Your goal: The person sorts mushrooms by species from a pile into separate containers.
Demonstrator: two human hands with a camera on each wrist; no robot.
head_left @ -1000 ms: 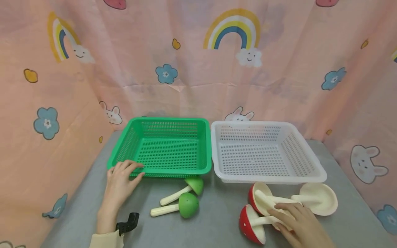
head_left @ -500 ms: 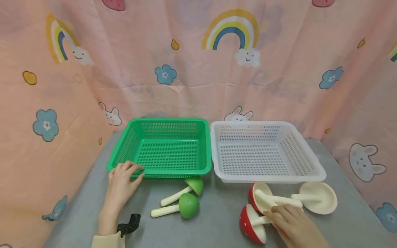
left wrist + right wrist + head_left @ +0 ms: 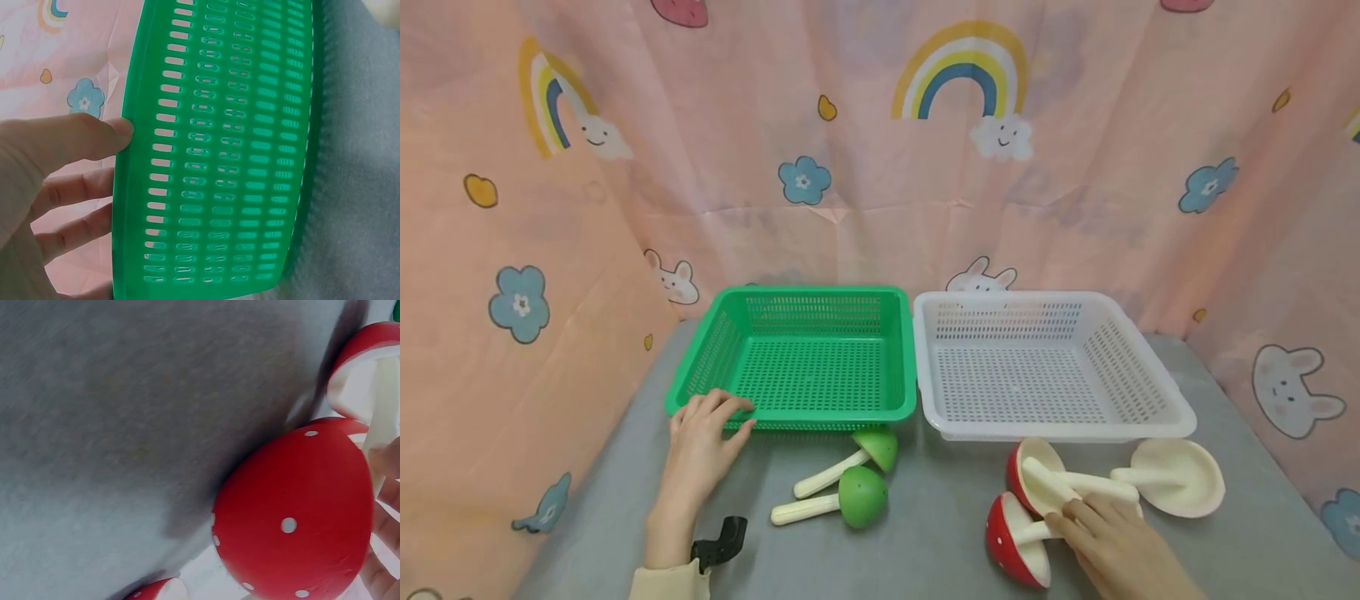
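Note:
My left hand (image 3: 698,454) holds the near left rim of the green basket (image 3: 820,414). In the left wrist view its thumb lies on the outside of the rim, the fingers behind it. My right hand (image 3: 1116,542) is at a cluster of toy mushrooms with red, white-dotted caps, its fingers curled at a pale stem. One red mushroom (image 3: 1004,537) lies nearest, another (image 3: 1027,475) just behind it. In the right wrist view a large red cap (image 3: 294,512) sits beside the fingers and hides part of them. To the right lies a mushroom (image 3: 1183,477) with its cream underside up.
A white basket (image 3: 1060,432) stands right beside the green one. In front of the green basket lie two green-capped mushrooms (image 3: 862,497) with pale stems. A patterned pink curtain (image 3: 880,242) hangs behind the grey tabletop (image 3: 925,550).
My right hand has drawn its fingers closer together over the mushroom stems and shifted slightly. My left hand keeps its place on the green rim. The baskets have stayed put.

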